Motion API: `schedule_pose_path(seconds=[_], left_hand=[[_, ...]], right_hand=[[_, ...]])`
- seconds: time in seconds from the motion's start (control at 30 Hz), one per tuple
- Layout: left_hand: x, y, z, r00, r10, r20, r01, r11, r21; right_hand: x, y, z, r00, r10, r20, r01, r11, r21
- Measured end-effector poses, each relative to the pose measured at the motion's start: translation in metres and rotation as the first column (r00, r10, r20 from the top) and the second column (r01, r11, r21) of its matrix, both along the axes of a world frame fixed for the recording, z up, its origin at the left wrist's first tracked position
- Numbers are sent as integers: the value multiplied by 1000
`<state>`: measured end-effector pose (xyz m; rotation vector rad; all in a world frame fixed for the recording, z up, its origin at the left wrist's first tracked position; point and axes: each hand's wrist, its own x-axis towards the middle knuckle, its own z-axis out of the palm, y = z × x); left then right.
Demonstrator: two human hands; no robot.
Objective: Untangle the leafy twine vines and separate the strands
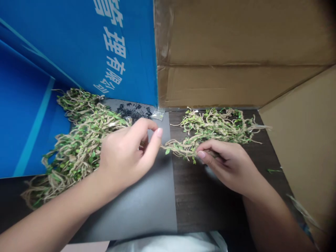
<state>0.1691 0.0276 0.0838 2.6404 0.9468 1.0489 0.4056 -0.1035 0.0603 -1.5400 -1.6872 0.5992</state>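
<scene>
My left hand [128,150] is closed in a pinch beside a thin tail of leafy twine that runs in behind its thumb. The exact grip there is hidden by the thumb. Thumb and forefinger of my right hand [228,162] press together on the same leafy twine garland [181,148], brown cord with small green leaves. Just beyond that hand lies a smaller pile of leafy twine [217,122] on the dark wood surface. A larger tangled heap of leafy twine [86,140] spreads behind and left of my left hand.
A grey mat [147,203] covers the left of the dark wood table [207,206]. Black crumbs [133,110] and a small clear plastic piece [158,114] lie at the back. Blue panels [78,42] and brown cardboard walls [223,42] enclose the area.
</scene>
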Motion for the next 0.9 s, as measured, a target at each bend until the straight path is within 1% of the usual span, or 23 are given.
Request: schedule_pose_path(seconds=[0.07,0.1,0.2,0.3,0.4,0.5,0.6,0.67,0.73,0.83,0.87,0.9], left_hand=[[-3,8,6,986,69,-154,-53,993,105],[-4,12,7,971,100,-216,-76,990,119],[-7,24,9,922,147,-359,-126,989,80],[-9,31,13,898,166,-408,-164,986,40],[-9,34,15,885,215,-412,-211,976,55],[-6,34,9,857,211,-470,-225,974,26],[-1,33,-5,828,165,-537,-234,970,-62],[2,31,-14,838,98,-537,-184,977,-108],[4,28,-18,874,22,-485,-73,994,-87],[6,15,-16,946,-55,-319,63,998,13],[7,8,-14,963,-96,-253,104,994,17],[8,1,-13,966,-165,-198,168,986,0]], right_hand=[[-1,1,2,996,45,-80,-50,997,-60],[-1,1,2,991,54,-125,-65,994,-87],[-2,1,5,969,49,-242,-85,986,-141],[-3,1,6,947,57,-317,-111,981,-156],[-4,1,5,928,65,-366,-133,978,-162],[-7,2,4,930,55,-363,-117,982,-151],[-10,3,2,934,40,-356,-98,984,-147],[-11,3,1,930,22,-367,-81,986,-147],[-14,3,-1,928,-4,-372,-52,989,-141],[-20,3,-6,931,-44,-361,1,993,-118],[-22,4,-7,933,-50,-358,12,994,-108],[-24,4,-9,934,-53,-354,19,995,-98]])
